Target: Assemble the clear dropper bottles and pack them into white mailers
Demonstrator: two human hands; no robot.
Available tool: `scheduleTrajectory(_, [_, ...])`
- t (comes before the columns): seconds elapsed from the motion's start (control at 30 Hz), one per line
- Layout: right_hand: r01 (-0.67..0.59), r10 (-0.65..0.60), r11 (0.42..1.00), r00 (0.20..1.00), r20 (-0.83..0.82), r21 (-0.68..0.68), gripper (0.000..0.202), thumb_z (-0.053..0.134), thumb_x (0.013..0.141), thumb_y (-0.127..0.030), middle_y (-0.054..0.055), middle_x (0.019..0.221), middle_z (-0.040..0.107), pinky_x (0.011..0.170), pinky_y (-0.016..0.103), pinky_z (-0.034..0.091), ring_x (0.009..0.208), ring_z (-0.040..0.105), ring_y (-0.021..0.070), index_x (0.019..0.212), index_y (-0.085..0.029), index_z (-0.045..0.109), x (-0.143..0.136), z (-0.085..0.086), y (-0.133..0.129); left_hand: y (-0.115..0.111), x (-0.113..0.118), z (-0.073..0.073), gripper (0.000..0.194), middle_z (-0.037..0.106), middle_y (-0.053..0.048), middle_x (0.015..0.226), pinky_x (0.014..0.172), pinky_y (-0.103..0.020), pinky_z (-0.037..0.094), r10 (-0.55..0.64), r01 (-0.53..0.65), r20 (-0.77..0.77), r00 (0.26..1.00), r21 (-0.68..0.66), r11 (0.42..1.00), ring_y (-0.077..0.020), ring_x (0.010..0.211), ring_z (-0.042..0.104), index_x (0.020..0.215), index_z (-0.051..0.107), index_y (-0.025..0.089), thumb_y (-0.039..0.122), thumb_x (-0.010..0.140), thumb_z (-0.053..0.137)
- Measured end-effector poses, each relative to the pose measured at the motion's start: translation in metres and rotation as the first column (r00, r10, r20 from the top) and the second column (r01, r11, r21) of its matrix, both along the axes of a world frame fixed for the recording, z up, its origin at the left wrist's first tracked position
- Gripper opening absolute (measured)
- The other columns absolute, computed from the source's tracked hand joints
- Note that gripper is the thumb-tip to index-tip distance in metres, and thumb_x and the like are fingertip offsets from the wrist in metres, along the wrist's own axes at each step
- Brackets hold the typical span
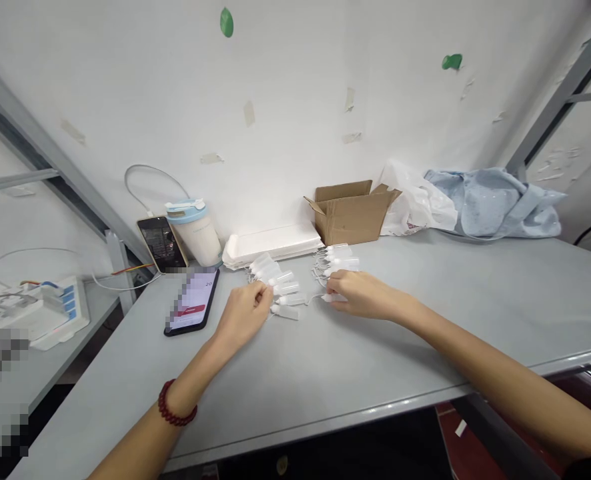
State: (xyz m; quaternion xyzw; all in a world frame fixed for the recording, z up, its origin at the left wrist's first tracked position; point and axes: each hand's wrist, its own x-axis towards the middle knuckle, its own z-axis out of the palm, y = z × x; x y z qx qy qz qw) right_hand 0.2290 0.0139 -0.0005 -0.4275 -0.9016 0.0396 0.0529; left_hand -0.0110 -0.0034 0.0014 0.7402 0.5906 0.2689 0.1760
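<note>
On the desk [325, 373], my right hand [368, 293] is clamped on a small bottle [331, 298], seemingly light and slick, best pinched round its body; whether my left hand [240, 313], by more bottles [286, 288], grips anything, I cannot tell.

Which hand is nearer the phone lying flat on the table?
Left. The left hand is just right of that phone; the right hand is farther right, beyond some small tubes.

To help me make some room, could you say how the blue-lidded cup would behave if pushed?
Being taller than wide, the cup might tip if pushed high. The propped phone, apparently leaning on it, would probably shift too.
</note>
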Motion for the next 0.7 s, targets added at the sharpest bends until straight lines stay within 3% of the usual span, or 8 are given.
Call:
scheduleTrajectory(0.17, [-0.06,0.061,0.998,0.971,-0.233,0.011,0.01,0.054,0.079,-0.021,0.007,0.087,0.06,0.063,0.027,0.04,0.074,0.054,0.0168,0.085,-0.014,0.058,-0.006,0.006,-0.005,-0.005,0.006,-0.006,0.025,0.055,0.003,0.057,0.05,-0.023,0.037,-0.163,0.191,0.188,0.969,-0.143,0.971,-0.0108,0.048,0.049,0.077,0.056,0.016,0.035,0.085,0.042])
scheduleTrajectory(0.3, [-0.102,0.11,0.994,0.927,-0.358,0.04,0.008,0.053,0.078,-0.02,0.006,0.084,0.058,0.063,0.026,0.04,0.072,0.052,0.0154,0.084,-0.015,0.056,-0.009,0.008,-0.011,-0.008,0.009,-0.007,0.03,0.056,0.002,0.06,0.047,-0.022,0.04,-0.198,0.28,0.316,0.928,-0.242,0.929,-0.0098,0.044,0.048,0.098,0.056,0.015,0.038,0.086,0.042])
scheduleTrajectory(0.47, [-0.108,0.125,0.992,0.916,-0.381,0.064,0.007,0.052,0.078,-0.02,0.005,0.082,0.057,0.061,0.027,0.04,0.069,0.05,0.0151,0.083,-0.016,0.054,-0.011,0.006,-0.013,-0.01,0.012,-0.001,0.028,0.057,0.002,0.06,0.046,-0.021,0.037,-0.201,0.332,0.395,0.897,-0.299,0.894,-0.0073,0.042,0.047,0.093,0.059,0.012,0.035,0.086,0.043])
scheduleTrajectory(0.6, [-0.097,0.132,0.989,0.919,-0.372,0.111,0.009,0.053,0.077,-0.02,0.006,0.084,0.056,0.062,0.027,0.041,0.072,0.05,0.0157,0.085,-0.016,0.053,-0.011,0.003,-0.01,-0.009,0.013,0.003,0.026,0.056,0.002,0.058,0.043,-0.02,0.034,-0.131,0.315,0.451,0.883,-0.361,0.878,-0.0069,0.04,0.047,0.091,0.059,0.011,0.026,0.085,0.039])
scheduleTrajectory(0.7, [-0.099,0.142,0.986,0.915,-0.377,0.131,0.01,0.054,0.076,-0.019,0.006,0.085,0.055,0.063,0.027,0.041,0.072,0.05,0.0155,0.086,-0.016,0.052,-0.011,0.001,-0.01,-0.009,0.013,0.004,0.027,0.056,0.001,0.057,0.041,-0.02,0.033,-0.099,0.312,0.475,0.875,-0.395,0.864,-0.0072,0.039,0.047,0.086,0.058,0.011,0.029,0.085,0.038])
